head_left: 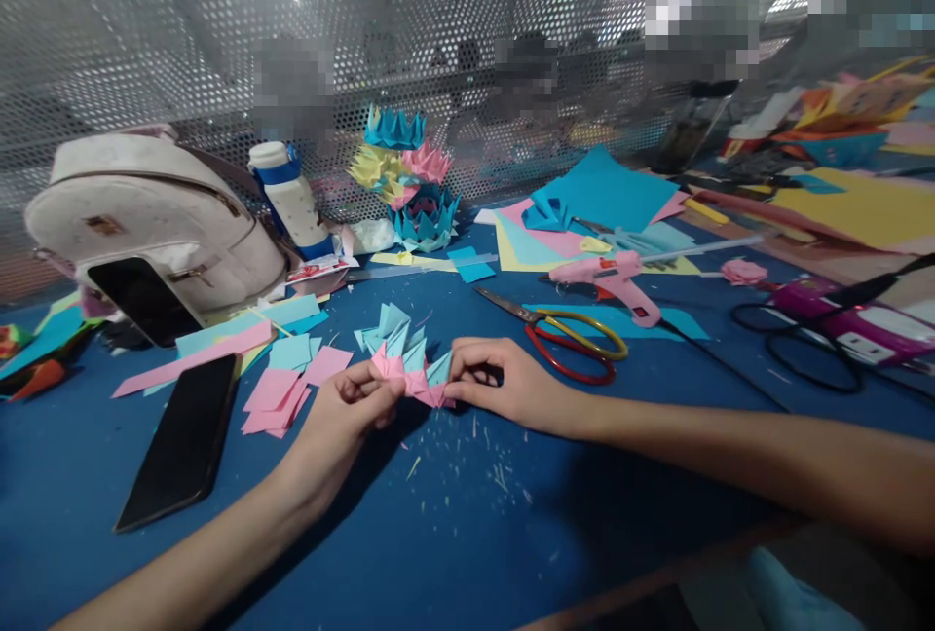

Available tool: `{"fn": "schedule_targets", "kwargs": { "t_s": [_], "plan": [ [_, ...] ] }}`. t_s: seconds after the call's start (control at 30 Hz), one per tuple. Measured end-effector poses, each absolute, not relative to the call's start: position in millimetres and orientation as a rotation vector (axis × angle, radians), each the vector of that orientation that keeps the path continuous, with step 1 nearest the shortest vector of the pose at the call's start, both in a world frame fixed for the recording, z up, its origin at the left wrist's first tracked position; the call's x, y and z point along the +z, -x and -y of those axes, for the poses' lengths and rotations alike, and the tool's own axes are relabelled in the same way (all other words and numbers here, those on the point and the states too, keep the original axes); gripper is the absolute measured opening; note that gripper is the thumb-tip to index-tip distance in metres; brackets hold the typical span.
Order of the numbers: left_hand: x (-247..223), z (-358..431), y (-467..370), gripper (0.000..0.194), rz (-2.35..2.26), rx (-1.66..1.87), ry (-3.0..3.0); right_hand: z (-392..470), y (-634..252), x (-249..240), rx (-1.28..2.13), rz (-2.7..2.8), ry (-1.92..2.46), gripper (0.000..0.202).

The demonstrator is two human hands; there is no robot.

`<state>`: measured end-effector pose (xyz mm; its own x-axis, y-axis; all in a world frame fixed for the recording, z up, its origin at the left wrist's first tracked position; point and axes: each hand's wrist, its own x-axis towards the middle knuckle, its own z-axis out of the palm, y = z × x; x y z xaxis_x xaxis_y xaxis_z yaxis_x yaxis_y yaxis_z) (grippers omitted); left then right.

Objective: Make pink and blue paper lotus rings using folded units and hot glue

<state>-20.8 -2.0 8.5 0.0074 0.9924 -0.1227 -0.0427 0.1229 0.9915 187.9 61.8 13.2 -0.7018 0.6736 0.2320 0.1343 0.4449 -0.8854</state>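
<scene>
Between my hands is a pink and light-blue folded-paper piece [415,370], its several blue points standing up from a pink lower band. My left hand [365,395] pinches its left end between thumb and fingers. At the other end, my right hand [491,380] grips the piece with thumb and forefinger, the other fingers curled. Left of my left hand lie pink paper squares [274,402] and light-blue squares [290,352]. Scissors [577,339] with red and yellow handles rest just beyond my right hand, and a pink glue gun [610,278] lies behind them.
A black phone [182,441] lies at left; another phone [142,298] leans on a white backpack [146,193]. Behind stand a bottle [290,198] and a stacked paper-lotus model [409,183]. A purple power strip [851,319] with black cables lies right. Paper scraps dot the blue table [467,553].
</scene>
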Motion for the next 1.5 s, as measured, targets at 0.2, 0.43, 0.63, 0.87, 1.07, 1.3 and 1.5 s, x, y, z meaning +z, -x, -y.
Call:
{"fn": "schedule_targets", "kwargs": {
  "t_s": [0.2, 0.43, 0.63, 0.87, 1.07, 1.3, 1.5],
  "plan": [
    [12, 11, 29, 0.009, -1.194, 1.235, -2.043, -81, -200, 6, 0.576, 2.332, 0.278, 0.015],
    [1, 26, 24, 0.04, -0.811, 0.91, -3.194, -90, -203, 1, -0.187, 2.584, -0.04, 0.026],
    [-2, 36, 18, 0.031, -0.854, 0.85, -3.247, -86, -203, 1, -0.05, 2.72, -0.12, 0.024],
    [-2, 39, 19, 0.033, -0.869, 0.816, -3.22, -86, -201, -3, 0.34, 2.728, 0.047, 0.012],
    [-1, 39, 17, 0.033, -0.86, 0.853, -3.175, -84, -201, -7, 0.485, 2.711, 0.084, 0.013],
    [-1, 40, 17, 0.031, -0.912, 0.81, -3.196, -78, -199, -6, 0.553, 2.707, 0.16, 0.021],
    [-5, 47, 13, 0.029, -0.992, 0.718, -3.232, -75, -197, -5, 0.536, 2.673, 0.14, 0.018]
  ]
}}
